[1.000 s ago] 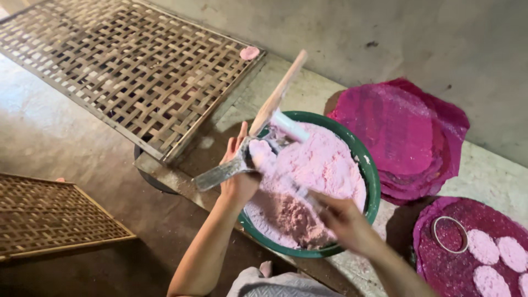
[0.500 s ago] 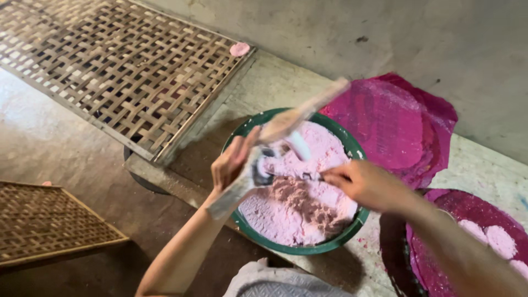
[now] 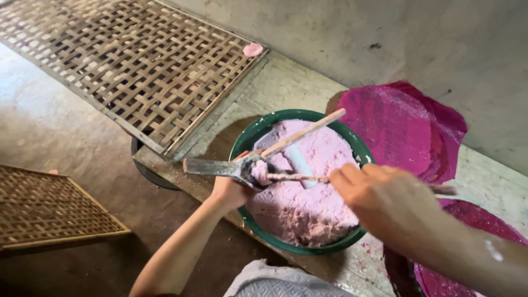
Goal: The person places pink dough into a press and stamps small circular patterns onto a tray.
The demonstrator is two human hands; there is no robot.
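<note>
A: The left hand (image 3: pixel 230 190) is clenched round a flat metal scoop (image 3: pixel 220 168) with a pale wooden handle, and a lump of pink dough (image 3: pixel 260 171) sits on the blade, just over the near-left rim of the green bowl (image 3: pixel 352 237)

B: And the right hand (image 3: pixel 385 203)?

A: It grips a thin wooden stick (image 3: pixel 297 177) whose tip touches that lump, as if scraping it. The bowl sits on the concrete ledge (image 3: pixel 286 88), between the woven trays on the left and the magenta cloths on the right

B: What might go wrong?

A: I'd judge the lump could slide off the wrong edge and drop on the ledge or the floor (image 3: pixel 66 148), since the scoop hangs partly outside the rim. A hard push with the stick could also tip the blade

B: What's it all made of?

A: The dough in the bowl (image 3: pixel 308 209) looks soft, crumbly and matt, pale pink, heaped nearly to the rim. The bowl is round and smooth. The large bamboo tray (image 3: pixel 126 66) on the far left is an open lattice of flat strips, with one small pink disc (image 3: pixel 253 49) at its far corner. A tighter-woven tray (image 3: pixel 49 212) lies near left. The magenta cloths (image 3: pixel 401 126) are thin, mesh-like and rumpled
</note>
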